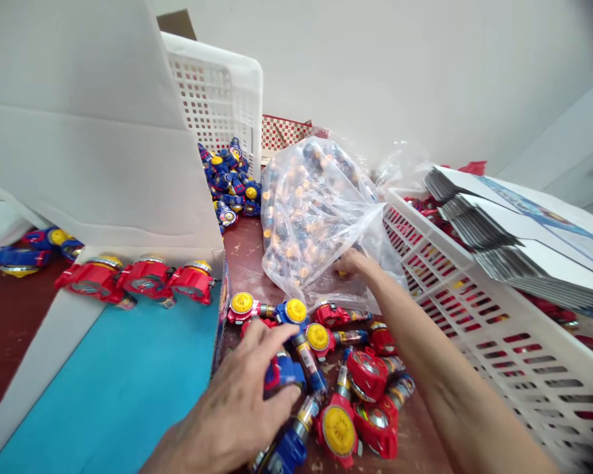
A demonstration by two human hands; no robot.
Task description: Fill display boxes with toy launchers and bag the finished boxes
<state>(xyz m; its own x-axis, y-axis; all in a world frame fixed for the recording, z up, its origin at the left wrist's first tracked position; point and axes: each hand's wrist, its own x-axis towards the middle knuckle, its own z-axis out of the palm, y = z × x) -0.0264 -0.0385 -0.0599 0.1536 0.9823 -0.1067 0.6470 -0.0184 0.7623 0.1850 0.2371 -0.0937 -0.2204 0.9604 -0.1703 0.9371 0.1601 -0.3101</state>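
Note:
My left hand [242,388] is over a pile of toys, its thumb and index finger apart. Between them lies a blue toy [284,372], partly hidden by the hand. Red toys with yellow discs [338,429] and clear tubes, along with blue ones, surround it on the tabletop. My right hand [356,263] reaches into the mouth of a clear plastic bag [301,217] full of small tubes with orange ends. Its fingers are bent together, with a bit of yellow at the tips; what they grip is hidden. Left of the pile, red toys [145,276] line an open carton [178,355] with a blue panel.
A tipped white basket [250,99] stands at the back beside a heap of blue toys [230,181]. Along the right side, a white slotted crate [474,336] holds red toys, and stacked printed card sheets [538,217] rest on it. More blue toys [29,250] lie far left.

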